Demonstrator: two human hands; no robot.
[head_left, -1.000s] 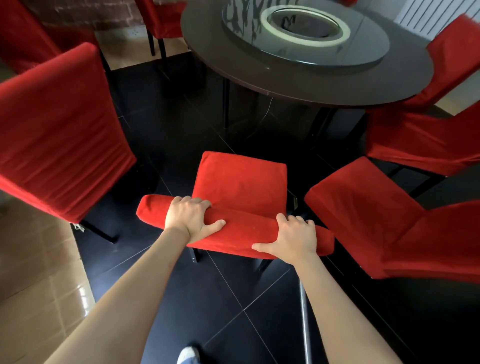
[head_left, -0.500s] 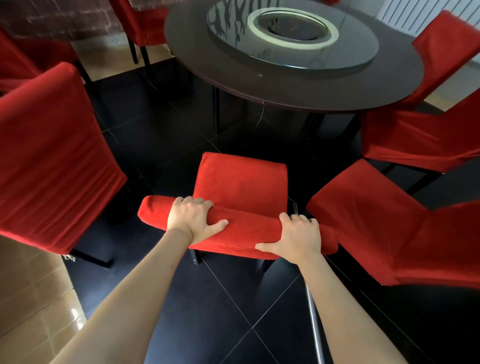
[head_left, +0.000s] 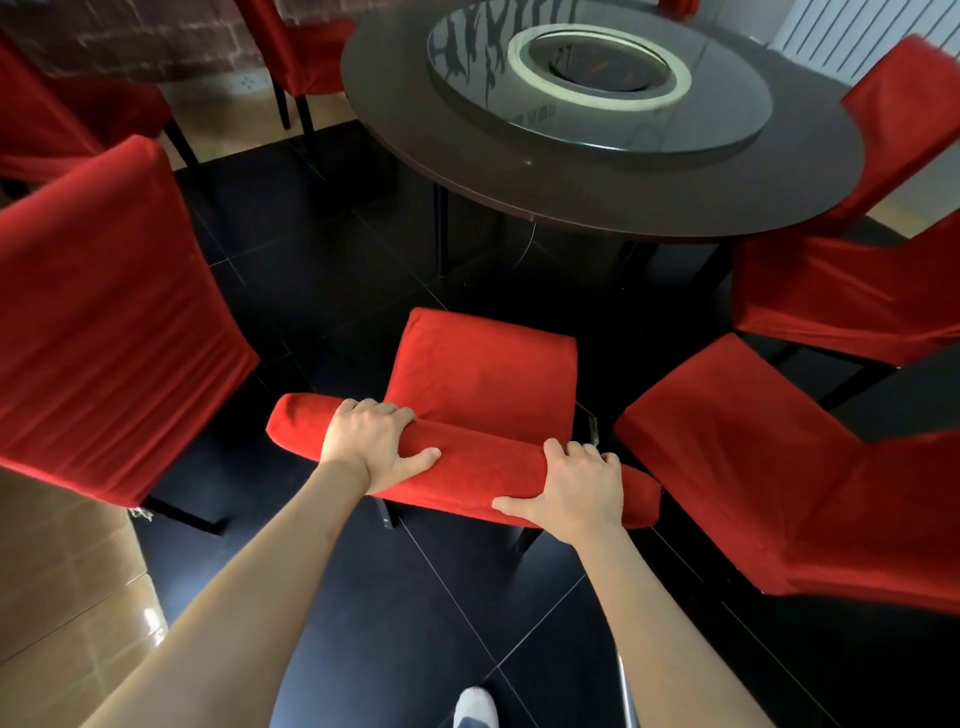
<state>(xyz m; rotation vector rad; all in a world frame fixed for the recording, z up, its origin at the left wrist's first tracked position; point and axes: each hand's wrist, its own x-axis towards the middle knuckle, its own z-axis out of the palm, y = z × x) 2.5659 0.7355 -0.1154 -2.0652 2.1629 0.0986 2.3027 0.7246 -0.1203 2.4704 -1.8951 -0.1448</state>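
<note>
A chair in a red cloth cover (head_left: 485, 374) stands in front of me, its seat facing the round dark table (head_left: 597, 192). My left hand (head_left: 371, 444) grips the top of the chair's backrest near its left end, fingers curled over the far side and thumb along the near side. My right hand (head_left: 576, 491) grips the same backrest top near its right end in the same way. The chair's dark legs show below the cover.
Red-covered chairs stand close on both sides: one at the left (head_left: 104, 322), one at the right (head_left: 769, 483), and more round the table. A glass turntable (head_left: 727, 119) lies on the table. The floor is black tile; a metal rod (head_left: 626, 691) stands by my right arm.
Both hands keep their grip on the backrest. The table and the left chair sit closer in view and shifted, so my head or the chair has moved slightly toward the table.
</note>
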